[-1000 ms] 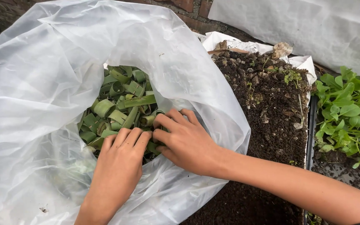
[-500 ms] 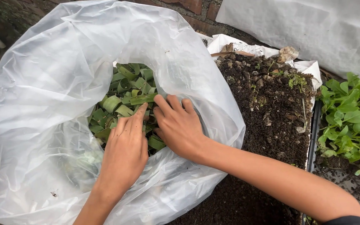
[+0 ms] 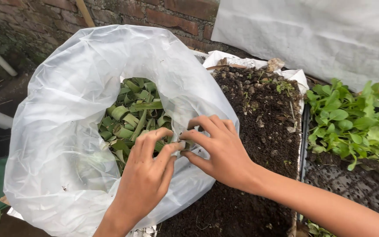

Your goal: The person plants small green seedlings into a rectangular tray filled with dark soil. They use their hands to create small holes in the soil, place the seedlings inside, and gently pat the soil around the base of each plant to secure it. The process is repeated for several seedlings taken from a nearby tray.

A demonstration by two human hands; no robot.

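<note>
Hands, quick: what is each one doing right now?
Left hand: fingers curled, pinching the plastic bag rim.
Right hand: fingers curled, gripping the same rim; anything else held cannot be told.

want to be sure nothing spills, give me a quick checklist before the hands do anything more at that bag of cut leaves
1. Both hands at the bag mouth: ok. The left hand and right hand meet at the near rim of the clear plastic bag.
2. Firm grip on the plastic: cannot tell; the fingertips hide it.
3. Cut green leaf strips inside the bag: ok, none seen outside.
4. Bag mouth open: ok.
5. Soil bed right beside the bag: not ok, close enough to catch the plastic.
6. Leafy seedlings apart from the hands: ok.
</note>
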